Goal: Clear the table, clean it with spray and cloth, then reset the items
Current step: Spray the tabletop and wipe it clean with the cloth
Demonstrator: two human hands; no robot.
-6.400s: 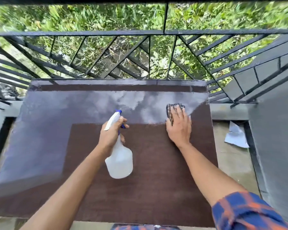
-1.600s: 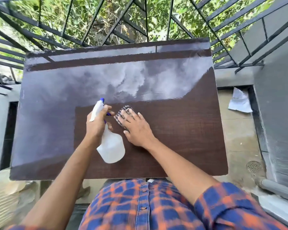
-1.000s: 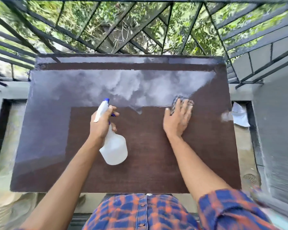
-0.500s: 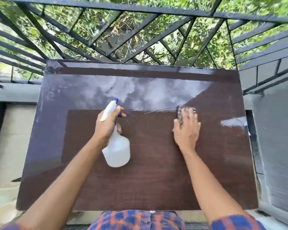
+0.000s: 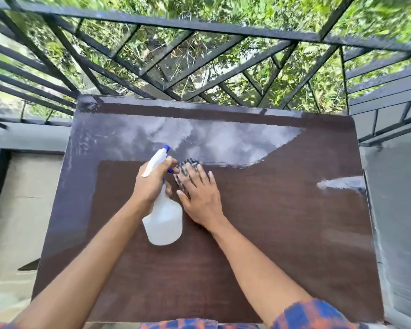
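A dark brown table (image 5: 282,233) fills the view, glossy with sky reflections across its far half. My left hand (image 5: 152,184) grips the neck of a white spray bottle (image 5: 163,222) with a blue nozzle, held just above the table near its middle. My right hand (image 5: 199,193) lies flat, fingers spread, pressing a checked black-and-white cloth (image 5: 186,166) onto the tabletop right beside the bottle's nozzle. Most of the cloth is hidden under my fingers. A thin wet streak runs right from the cloth.
A black metal railing (image 5: 199,74) stands close behind the table's far edge, with green plants beyond it. A grey wall (image 5: 399,198) runs along the right side. Pale floor (image 5: 22,210) shows to the left of the table.
My right hand has slid the cloth leftward across the table until it sits next to the bottle. The left hand keeps the bottle in about the same spot. The camera tilted slightly.
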